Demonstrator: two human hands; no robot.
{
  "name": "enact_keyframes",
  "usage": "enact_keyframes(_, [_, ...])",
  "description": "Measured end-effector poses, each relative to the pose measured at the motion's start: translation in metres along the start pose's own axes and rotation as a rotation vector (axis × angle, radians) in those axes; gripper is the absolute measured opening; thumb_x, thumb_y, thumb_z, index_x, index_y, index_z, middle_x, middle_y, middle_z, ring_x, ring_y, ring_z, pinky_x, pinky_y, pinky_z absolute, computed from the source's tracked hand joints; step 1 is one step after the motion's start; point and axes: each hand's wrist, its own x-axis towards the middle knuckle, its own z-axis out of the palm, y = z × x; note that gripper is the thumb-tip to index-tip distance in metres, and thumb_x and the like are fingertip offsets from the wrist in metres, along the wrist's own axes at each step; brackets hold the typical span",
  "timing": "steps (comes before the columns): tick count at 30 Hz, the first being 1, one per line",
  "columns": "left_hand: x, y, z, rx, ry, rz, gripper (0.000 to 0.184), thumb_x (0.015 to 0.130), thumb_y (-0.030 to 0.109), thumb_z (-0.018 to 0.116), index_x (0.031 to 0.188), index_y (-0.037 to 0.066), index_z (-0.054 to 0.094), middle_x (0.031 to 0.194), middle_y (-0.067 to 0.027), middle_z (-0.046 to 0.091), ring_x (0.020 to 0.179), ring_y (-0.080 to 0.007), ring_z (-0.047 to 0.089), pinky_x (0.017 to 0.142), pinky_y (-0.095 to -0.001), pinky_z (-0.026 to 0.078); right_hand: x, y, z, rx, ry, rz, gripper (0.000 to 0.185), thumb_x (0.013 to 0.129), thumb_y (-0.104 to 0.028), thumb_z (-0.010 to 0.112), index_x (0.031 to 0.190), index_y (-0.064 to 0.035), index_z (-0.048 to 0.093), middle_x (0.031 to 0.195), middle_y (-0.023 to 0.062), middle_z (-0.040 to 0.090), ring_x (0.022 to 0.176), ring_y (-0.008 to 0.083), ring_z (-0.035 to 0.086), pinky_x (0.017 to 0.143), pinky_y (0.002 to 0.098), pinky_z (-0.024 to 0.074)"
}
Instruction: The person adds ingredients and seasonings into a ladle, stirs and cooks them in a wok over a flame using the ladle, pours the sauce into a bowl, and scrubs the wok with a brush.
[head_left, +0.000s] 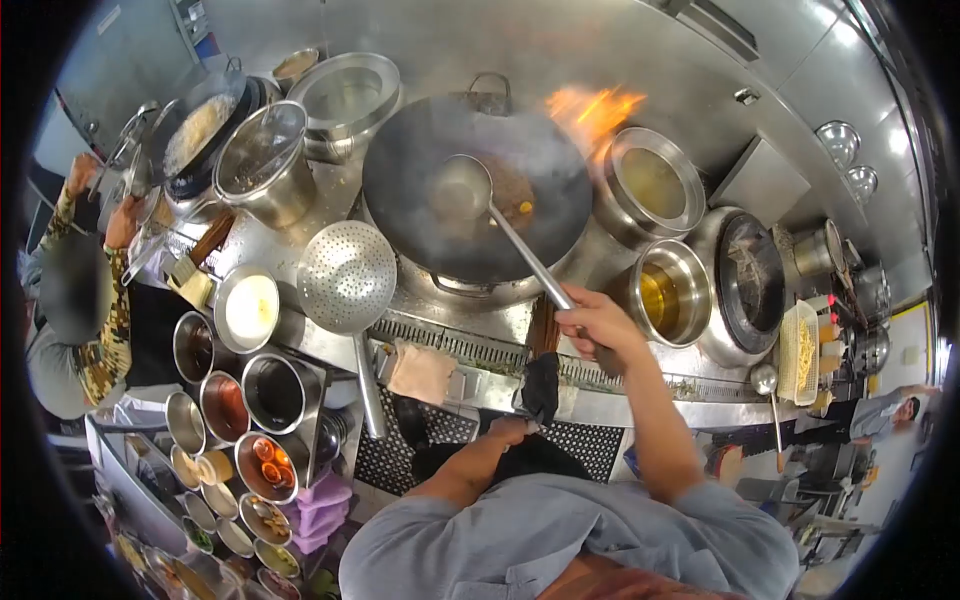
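My right hand (605,328) is closed round the handle of a long ladle (525,250). The ladle's bowl rests low inside a large dark wok (405,150), against a patch of brown food (510,190) with a yellow bit on it. Smoke or steam hazes the wok. My left hand (510,430) is closed at the stove's front edge, just below a black cloth (541,388); what its fingers grip is hidden. Left of the wok lies a perforated skimmer (347,275), its handle pointing toward me.
Flames (595,108) rise behind the wok's right rim. A pot of yellow oil (672,298) and a pot of cloudy liquid (655,178) stand on the right. Several sauce containers (228,405) line the left. Another person (75,340) works at a wok (205,135) on the far left.
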Motion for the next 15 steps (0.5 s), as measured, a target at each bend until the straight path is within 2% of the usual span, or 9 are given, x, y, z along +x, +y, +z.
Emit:
enact_keyframes(2, [0.01, -0.008, 0.005, 0.009, -0.01, -0.046, 0.04, 0.084, 0.023, 0.054, 0.121, 0.009, 0.061, 0.124, -0.0131, 0.062, 0.114, -0.03, 0.06, 0.093, -0.0424, 0.049, -0.007, -0.004, -0.013, 0.057, -0.063, 0.053, 0.064, 0.083, -0.003, 0.056, 0.144, -0.0066, 0.038, 0.062, 0.0007, 0.049, 0.04, 0.0087, 0.044, 0.036, 0.0246, 0.0357])
enact_keyframes(4, [0.015, -0.023, 0.015, -0.072, 0.032, -0.039, 0.041, 0.083, 0.023, 0.055, 0.121, 0.008, 0.061, 0.123, -0.0147, 0.062, 0.112, -0.03, 0.061, 0.092, -0.0424, 0.049, 0.0, -0.011, -0.023, -0.268, 0.035, -0.076, 0.062, 0.083, -0.002, 0.055, 0.142, -0.0065, 0.04, 0.063, 0.0009, 0.049, 0.039, 0.0091, 0.044, 0.035, 0.0248, 0.0355])
enact_keyframes(6, [0.006, -0.039, 0.017, -0.188, 0.102, 0.02, 0.042, 0.081, 0.022, 0.058, 0.12, 0.007, 0.061, 0.121, -0.0177, 0.063, 0.108, -0.0301, 0.063, 0.09, -0.0423, 0.05, 0.018, -0.009, -0.019, -0.28, 0.058, -0.139, 0.06, 0.083, -0.002, 0.055, 0.141, -0.006, 0.042, 0.063, 0.0016, 0.05, 0.038, 0.0094, 0.045, 0.034, 0.025, 0.0351])
enact_keyframes(7, [-0.006, -0.048, 0.015, -0.185, 0.108, 0.004, 0.042, 0.081, 0.022, 0.058, 0.12, 0.007, 0.061, 0.121, -0.0177, 0.063, 0.108, -0.0301, 0.063, 0.09, -0.0423, 0.05, 0.032, -0.001, -0.021, -0.222, -0.015, -0.134, 0.061, 0.083, -0.003, 0.055, 0.142, -0.0076, 0.041, 0.062, 0.002, 0.05, 0.039, 0.0102, 0.045, 0.035, 0.0257, 0.0359])
enact_keyframes(9, [-0.065, -0.061, 0.004, -0.655, 0.153, 0.083, 0.046, 0.082, 0.022, 0.06, 0.126, 0.008, 0.056, 0.116, -0.017, 0.064, 0.1, -0.0271, 0.065, 0.086, -0.0399, 0.051, 0.028, -0.001, -0.02, -0.101, -0.098, -0.054, 0.061, 0.082, -0.004, 0.056, 0.142, -0.0095, 0.042, 0.061, 0.002, 0.049, 0.04, 0.0112, 0.047, 0.036, 0.0266, 0.037])
enact_keyframes(10, [-0.097, -0.064, 0.0, -0.651, 0.153, 0.064, 0.046, 0.082, 0.022, 0.06, 0.126, 0.008, 0.056, 0.116, -0.017, 0.064, 0.1, -0.0271, 0.065, 0.086, -0.0399, 0.051, 0.016, -0.002, -0.027, -0.087, -0.111, -0.054, 0.061, 0.082, -0.004, 0.056, 0.142, -0.0095, 0.042, 0.061, 0.002, 0.049, 0.04, 0.0112, 0.047, 0.036, 0.0266, 0.037])
enact_keyframes(12, [-0.156, -0.057, -0.012, -1.454, 0.0, -0.097, 0.053, 0.085, 0.025, 0.063, 0.132, 0.007, 0.048, 0.113, -0.0146, 0.063, 0.096, -0.0258, 0.064, 0.084, -0.0393, 0.053, 0.002, -0.004, -0.047, -0.123, -0.104, 0.013, 0.064, 0.082, 0.003, 0.054, 0.142, -0.013, 0.042, 0.062, 0.0016, 0.049, 0.039, 0.0088, 0.043, 0.036, 0.0244, 0.0345])
enact_keyframes(13, [-0.185, -0.039, -0.027, -1.451, 0.011, -0.103, 0.053, 0.085, 0.025, 0.063, 0.132, 0.007, 0.048, 0.113, -0.0146, 0.063, 0.096, -0.0258, 0.064, 0.084, -0.0393, 0.053, 0.002, -0.006, -0.049, -0.2, -0.069, -0.023, 0.065, 0.081, 0.001, 0.054, 0.144, -0.0138, 0.041, 0.062, 0.0015, 0.049, 0.04, 0.0087, 0.044, 0.036, 0.0241, 0.0349])
enact_keyframes(15, [-0.234, -0.01, -0.067, -1.856, 0.109, 0.035, 0.058, 0.089, 0.037, 0.061, 0.134, 0.004, 0.045, 0.114, -0.0157, 0.061, 0.095, -0.0282, 0.063, 0.081, -0.0422, 0.054, 0.015, -0.011, -0.036, -0.207, -0.009, -0.079, 0.066, 0.081, 0.001, 0.054, 0.144, -0.0133, 0.04, 0.062, 0.0014, 0.049, 0.04, 0.0088, 0.044, 0.037, 0.0243, 0.0353])
